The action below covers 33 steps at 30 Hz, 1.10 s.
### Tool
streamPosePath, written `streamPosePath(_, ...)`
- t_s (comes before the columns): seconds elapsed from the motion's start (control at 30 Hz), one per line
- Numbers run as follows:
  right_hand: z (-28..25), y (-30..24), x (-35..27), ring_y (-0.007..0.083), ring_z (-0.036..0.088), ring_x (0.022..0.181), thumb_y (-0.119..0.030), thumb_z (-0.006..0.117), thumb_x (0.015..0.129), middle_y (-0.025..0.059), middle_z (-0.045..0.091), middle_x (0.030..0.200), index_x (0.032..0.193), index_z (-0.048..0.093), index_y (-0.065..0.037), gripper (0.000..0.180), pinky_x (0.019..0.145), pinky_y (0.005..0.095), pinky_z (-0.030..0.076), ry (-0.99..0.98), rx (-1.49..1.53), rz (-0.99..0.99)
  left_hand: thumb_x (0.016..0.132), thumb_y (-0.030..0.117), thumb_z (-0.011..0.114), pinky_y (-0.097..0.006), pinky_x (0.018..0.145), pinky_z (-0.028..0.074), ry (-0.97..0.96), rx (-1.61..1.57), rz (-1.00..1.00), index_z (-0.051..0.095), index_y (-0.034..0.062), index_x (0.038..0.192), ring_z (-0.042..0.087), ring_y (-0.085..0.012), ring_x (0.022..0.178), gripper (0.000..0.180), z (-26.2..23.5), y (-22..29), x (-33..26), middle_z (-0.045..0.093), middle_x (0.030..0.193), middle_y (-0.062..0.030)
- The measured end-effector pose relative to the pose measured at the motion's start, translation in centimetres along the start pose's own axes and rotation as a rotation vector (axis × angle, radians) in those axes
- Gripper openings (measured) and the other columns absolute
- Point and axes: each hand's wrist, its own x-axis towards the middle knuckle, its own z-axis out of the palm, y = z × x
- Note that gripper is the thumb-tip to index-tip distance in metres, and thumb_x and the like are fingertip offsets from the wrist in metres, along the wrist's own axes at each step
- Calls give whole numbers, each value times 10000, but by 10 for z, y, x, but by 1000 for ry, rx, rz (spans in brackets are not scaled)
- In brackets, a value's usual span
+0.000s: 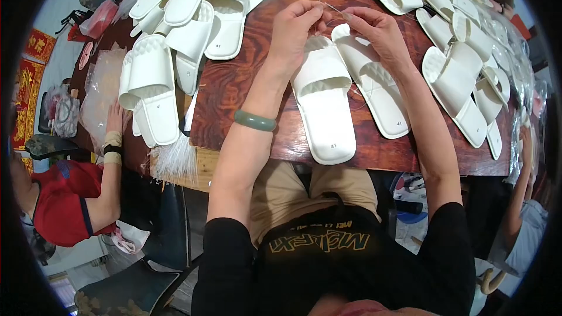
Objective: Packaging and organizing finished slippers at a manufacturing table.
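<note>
Above the toes of two white slide slippers, my left hand (300,28) and my right hand (377,34) are closed in pinches close together. A thin clear plastic strand (332,7) runs between their fingertips; its ends are too fine to make out. The left slipper (325,123) lies sole down with its heel toward me. Beside it, the right slipper (386,108) lies slanted, partly behind my right wrist. A fine clear loop shows between the two slippers. I wear a green bangle (254,120) on my left forearm.
Piled white slippers (153,88) cover the table's left side, and more slippers (459,85) crowd the right. A bundle of clear strands (175,161) hangs at the near left edge of the wooden table (246,93). Co-workers sit on both sides, one in a red shirt (64,202).
</note>
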Motion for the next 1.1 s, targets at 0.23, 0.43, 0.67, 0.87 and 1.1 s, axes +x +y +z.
streamPosePath(0.23, 3, -3, -3, 24, 454, 656, -209, 658, 826, -45, 589, 757, 950, 682, -41, 210, 583, 177, 365, 42, -10, -79, 887, 151, 566, -182, 573, 346, -32, 58, 19, 602, 7, 987, 429, -58, 624, 179, 6, 0, -2, 545, 736, 12)
streamPosePath(0.43, 3, 0, -1, 10, 431, 621, -199, 656, 828, -57, 582, 722, 940, 690, -45, 193, 537, 175, 340, 62, -49, -100, 884, 157, 559, -185, 560, 311, -27, 103, 24, 605, 18, 932, 375, -52, 600, 154, 7, -3, -1, 495, 688, 32)
streamPosePath(0.67, 4, 0, -3, 5, 433, 611, -174, 650, 830, -57, 590, 730, 957, 688, -42, 187, 525, 171, 340, 56, -74, -98, 846, 108, 537, -197, 552, 316, -9, 106, 21, 587, 6, 882, 384, -55, 593, 119, 10, -1, -2, 475, 657, 34)
streamPosePath(0.87, 4, 2, -1, 5, 443, 613, -173, 652, 827, -48, 609, 747, 962, 687, -38, 193, 529, 169, 351, 47, -71, -115, 842, 99, 538, -193, 548, 313, -2, 96, 10, 601, 3, 878, 384, -52, 590, 120, 8, -3, -1, 474, 653, 39)
streamPosePath(1.1, 4, -4, -5, 11, 478, 641, -176, 651, 828, -39, 622, 763, 956, 690, -37, 193, 556, 171, 384, 50, -116, -75, 839, 105, 547, -194, 558, 335, 9, 215, 27, 616, 7, 878, 415, -43, 613, 126, 8, -5, -1, 497, 665, 42)
